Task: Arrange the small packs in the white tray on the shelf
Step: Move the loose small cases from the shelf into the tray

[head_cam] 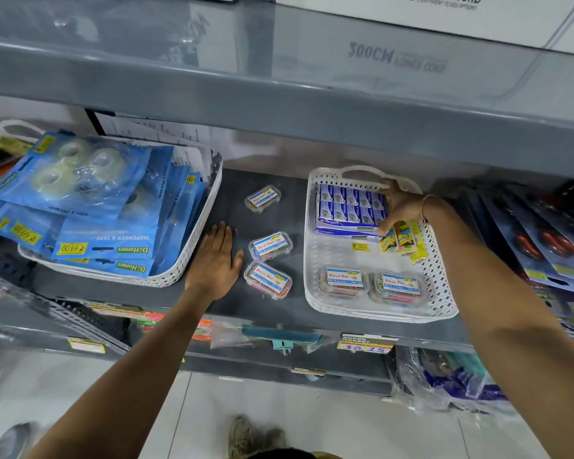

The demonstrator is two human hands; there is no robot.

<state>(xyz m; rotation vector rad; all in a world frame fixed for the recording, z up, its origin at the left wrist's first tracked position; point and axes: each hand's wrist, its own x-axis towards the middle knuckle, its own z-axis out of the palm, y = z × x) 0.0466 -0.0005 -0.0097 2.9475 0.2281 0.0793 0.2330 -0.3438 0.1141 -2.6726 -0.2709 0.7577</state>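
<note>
A white perforated tray [332, 303] stands on the dark shelf at the right. Inside it lie blue staple boxes [348, 207] at the back, two clear labelled packs [343, 280] [399, 287] at the front, and yellow colourful small packs [401, 241] by the right wall. My right hand [400, 207] reaches into the tray, its fingers resting on the staple boxes and the yellow packs. Three clear labelled packs [263, 198] [271, 245] [268, 279] lie on the shelf left of the tray. My left hand [216, 260] lies flat on the shelf beside them, fingers spread, holding nothing.
A second white tray [193, 260] full of blue tape-dispenser packs [80, 200] sits at the left. Dark blister packs [544, 246] lean at the right. A grey shelf [279, 94] hangs low overhead. Below, a lower shelf holds bagged goods and price tags [365, 346].
</note>
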